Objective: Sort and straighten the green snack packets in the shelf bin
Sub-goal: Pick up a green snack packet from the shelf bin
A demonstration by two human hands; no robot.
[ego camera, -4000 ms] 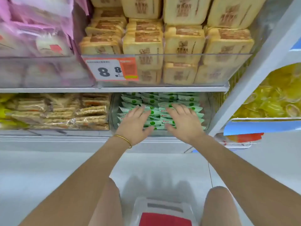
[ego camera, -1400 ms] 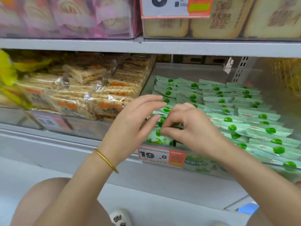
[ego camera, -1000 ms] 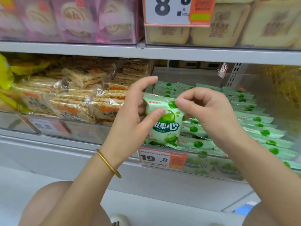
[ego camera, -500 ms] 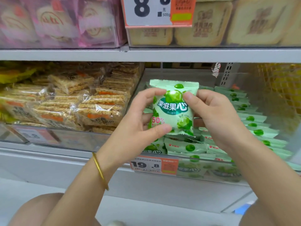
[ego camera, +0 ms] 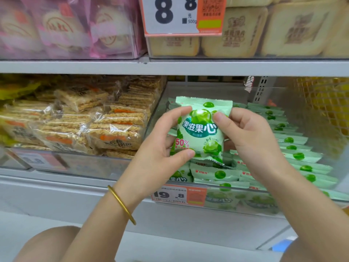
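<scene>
**One packet up, the rest at risk?**

The green packet (ego camera: 202, 129) is upright just above the front of the clear bin (ego camera: 294, 203). The left hand (ego camera: 160, 148) and right hand (ego camera: 251, 137) pinch it by its side edges. Jam it back crooked and I reckon it shoves the rows of packets (ego camera: 294, 156) askew. It could also slip over the low front wall by the price tag (ego camera: 179, 194).

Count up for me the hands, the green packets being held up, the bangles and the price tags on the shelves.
Hands: 2, the left hand and the right hand
Held green packet: 1
Worn gold bangle: 1
Shelf price tags: 3, the leftmost blurred
Total: 7
</scene>
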